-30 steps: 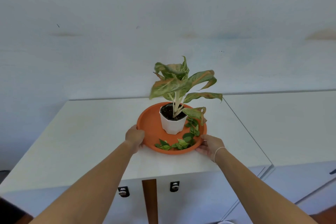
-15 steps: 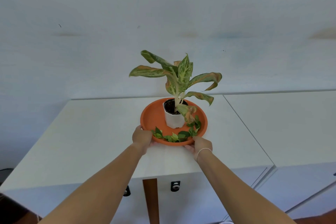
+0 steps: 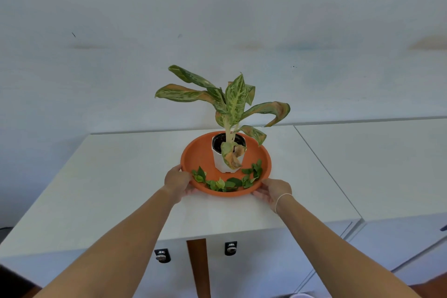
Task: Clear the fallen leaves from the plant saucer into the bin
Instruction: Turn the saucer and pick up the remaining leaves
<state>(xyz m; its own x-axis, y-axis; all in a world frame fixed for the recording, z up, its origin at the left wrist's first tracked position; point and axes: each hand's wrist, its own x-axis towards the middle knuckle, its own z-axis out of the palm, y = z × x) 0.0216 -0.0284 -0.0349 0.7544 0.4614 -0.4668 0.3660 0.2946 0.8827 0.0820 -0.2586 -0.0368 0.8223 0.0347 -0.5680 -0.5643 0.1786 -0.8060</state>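
An orange plant saucer [image 3: 198, 152] rests on a white cabinet top. In its middle stands a white pot [image 3: 223, 163] with a variegated plant [image 3: 233, 101]. Several small green fallen leaves [image 3: 227, 182] lie along the saucer's near inner edge, from left round to the right. My left hand [image 3: 177, 180] grips the saucer's near-left rim. My right hand [image 3: 274, 191] holds the near-right rim, fingers under the edge. No bin is in view.
The white cabinet top [image 3: 108, 189] stretches left and towards me; a second white unit [image 3: 375, 164] adjoins on the right. Two drawer locks [image 3: 162, 255] sit on the front below, beside a brown wooden strip [image 3: 197, 266]. A pale wall rises behind.
The saucer has been turned on the cabinet top: the plant's leaves now point differently and the fallen leaves have swung round to the near edge. Both hands shifted along the rim.
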